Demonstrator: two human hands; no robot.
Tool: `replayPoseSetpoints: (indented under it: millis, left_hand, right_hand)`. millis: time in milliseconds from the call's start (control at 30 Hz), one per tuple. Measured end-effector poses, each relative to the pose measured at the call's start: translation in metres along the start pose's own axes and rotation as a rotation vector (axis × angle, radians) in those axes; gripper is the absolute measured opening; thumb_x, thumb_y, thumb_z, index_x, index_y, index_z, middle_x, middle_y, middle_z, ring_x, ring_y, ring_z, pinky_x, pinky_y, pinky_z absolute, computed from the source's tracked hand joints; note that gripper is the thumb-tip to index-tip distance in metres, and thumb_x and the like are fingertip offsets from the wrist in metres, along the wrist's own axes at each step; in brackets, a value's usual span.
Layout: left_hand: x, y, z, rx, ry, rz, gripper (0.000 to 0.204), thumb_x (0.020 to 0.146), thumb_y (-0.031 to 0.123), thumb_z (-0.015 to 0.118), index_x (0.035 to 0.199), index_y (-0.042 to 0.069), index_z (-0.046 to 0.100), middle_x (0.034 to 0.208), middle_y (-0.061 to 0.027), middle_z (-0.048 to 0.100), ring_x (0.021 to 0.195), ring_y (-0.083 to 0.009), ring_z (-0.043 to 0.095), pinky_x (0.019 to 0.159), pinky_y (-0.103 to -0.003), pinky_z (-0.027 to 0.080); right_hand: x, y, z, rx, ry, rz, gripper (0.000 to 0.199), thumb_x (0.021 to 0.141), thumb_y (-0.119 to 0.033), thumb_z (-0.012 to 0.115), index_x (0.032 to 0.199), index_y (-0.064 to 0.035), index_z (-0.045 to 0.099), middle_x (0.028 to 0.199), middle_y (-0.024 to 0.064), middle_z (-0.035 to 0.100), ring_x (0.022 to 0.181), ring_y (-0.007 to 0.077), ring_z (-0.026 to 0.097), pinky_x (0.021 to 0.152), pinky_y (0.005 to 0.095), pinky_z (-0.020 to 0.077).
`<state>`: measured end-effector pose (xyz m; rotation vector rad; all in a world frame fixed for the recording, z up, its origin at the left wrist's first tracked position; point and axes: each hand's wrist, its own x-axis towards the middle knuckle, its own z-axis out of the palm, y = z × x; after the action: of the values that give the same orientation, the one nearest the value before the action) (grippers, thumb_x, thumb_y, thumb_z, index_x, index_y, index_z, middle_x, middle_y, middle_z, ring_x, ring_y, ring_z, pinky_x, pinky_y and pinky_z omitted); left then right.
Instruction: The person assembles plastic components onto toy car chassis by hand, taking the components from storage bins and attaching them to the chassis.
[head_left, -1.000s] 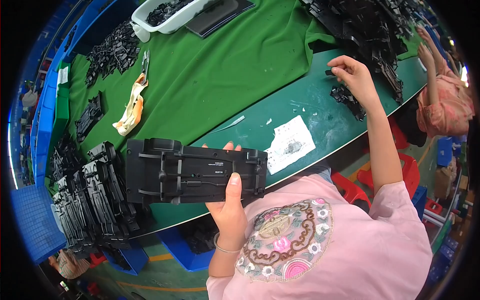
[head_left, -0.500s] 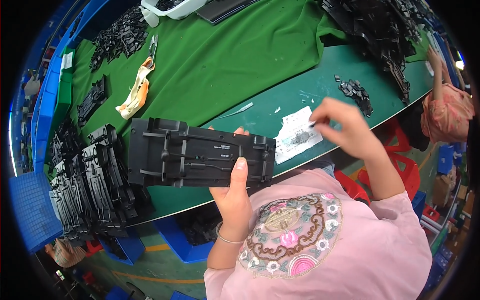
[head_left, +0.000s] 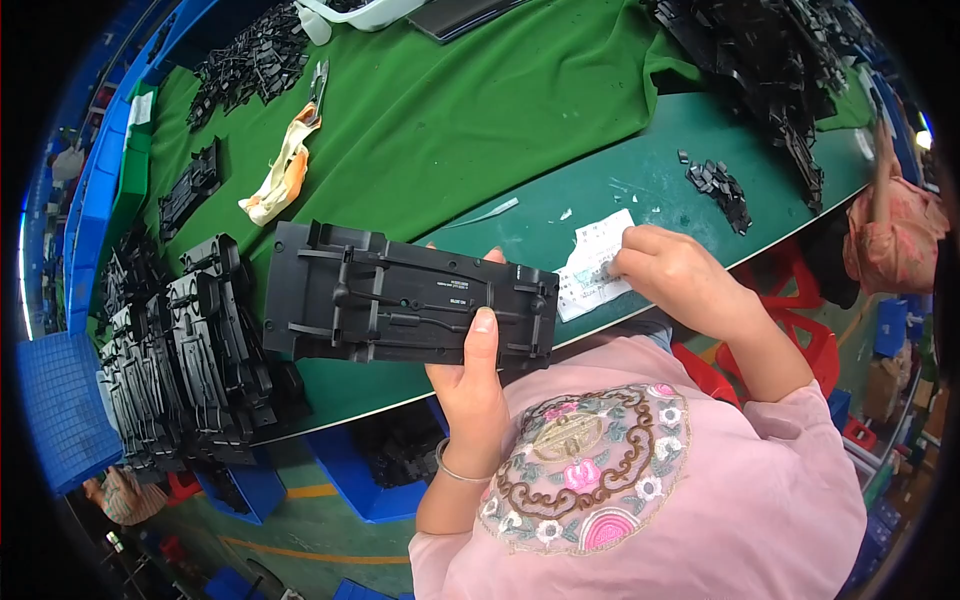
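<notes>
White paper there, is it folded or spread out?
Spread out: the paper lies flat on the table, partly hidden by the right hand.

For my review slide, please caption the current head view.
Left hand holding a black molded part, right hand beside white paper on a green table.

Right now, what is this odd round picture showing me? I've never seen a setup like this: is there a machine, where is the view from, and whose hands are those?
There is no machine, just one person's bare hands. The wide, bending view comes from a fisheye camera worn on that person's head, looking down. The left hand has a black molded part in its grip, thumb across its face. The right hand is over a white paper; whether it holds anything is hidden. On the table lie a green cloth, small black pieces, a tool with pale wrapped handles and, at left, stacked black parts.
</notes>
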<state>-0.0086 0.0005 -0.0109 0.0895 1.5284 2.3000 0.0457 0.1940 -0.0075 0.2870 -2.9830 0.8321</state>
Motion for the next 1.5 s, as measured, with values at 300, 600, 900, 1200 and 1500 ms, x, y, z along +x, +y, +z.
replayPoseSetpoints:
  millis: [300, 600, 900, 1200, 1500]
  left_hand:
    - [0.004, 0.006, 0.004, -0.108, -0.096, -0.026, 0.048, 0.080, 0.016, 0.038, 0.122, -0.003, 0.023, 0.116, -0.0236, 0.039, 0.109, -0.0275, 0.040, 0.091, -0.036, 0.032]
    - [0.008, 0.004, 0.007, -0.057, -0.172, 0.077, 0.039, 0.085, 0.013, 0.031, 0.119, -0.007, 0.030, 0.121, -0.0187, 0.038, 0.108, -0.0210, 0.040, 0.092, -0.032, 0.031]
    - [0.005, 0.015, 0.027, 0.005, -0.127, 0.075, 0.063, 0.084, 0.023, 0.036, 0.130, 0.008, -0.003, 0.129, -0.0215, 0.022, 0.114, -0.0253, 0.034, 0.094, -0.038, 0.028]
    - [0.006, 0.003, 0.012, 0.003, -0.198, 0.156, 0.065, 0.083, 0.027, 0.039, 0.131, 0.011, -0.003, 0.130, -0.0205, 0.021, 0.112, -0.0246, 0.035, 0.092, -0.036, 0.031]
    - [0.002, 0.019, 0.030, 0.068, -0.088, 0.069, 0.074, 0.080, 0.040, 0.045, 0.131, 0.015, -0.003, 0.131, -0.0198, 0.021, 0.114, -0.0241, 0.032, 0.094, -0.036, 0.028]
  right_hand:
    - [0.003, -0.018, 0.000, 1.253, 0.158, 0.361, 0.013, 0.072, 0.000, 0.056, 0.084, 0.0004, 0.051, 0.078, 0.0018, 0.051, 0.066, 0.0072, 0.048, 0.057, 0.0210, 0.0404]
    - [0.012, -0.045, 0.008, 1.395, 0.182, 0.413, 0.015, 0.071, 0.004, 0.057, 0.082, -0.0021, 0.049, 0.077, 0.0014, 0.047, 0.068, 0.0067, 0.048, 0.061, 0.0193, 0.0408]
    - [0.018, -0.058, 0.021, 0.889, 0.305, 0.133, 0.016, 0.066, 0.005, 0.061, 0.079, 0.0012, 0.052, 0.073, 0.0083, 0.053, 0.067, 0.0151, 0.054, 0.059, 0.0248, 0.0435]
    - [0.023, -0.066, 0.016, 0.740, 0.323, 0.069, 0.015, 0.063, 0.006, 0.062, 0.074, 0.0031, 0.052, 0.071, 0.0097, 0.054, 0.062, 0.0180, 0.055, 0.053, 0.0252, 0.0441]
    - [0.026, -0.064, 0.012, 0.665, 0.281, 0.061, 0.015, 0.061, 0.006, 0.061, 0.073, 0.0023, 0.052, 0.069, 0.0093, 0.054, 0.062, 0.0201, 0.056, 0.053, 0.0257, 0.0439]
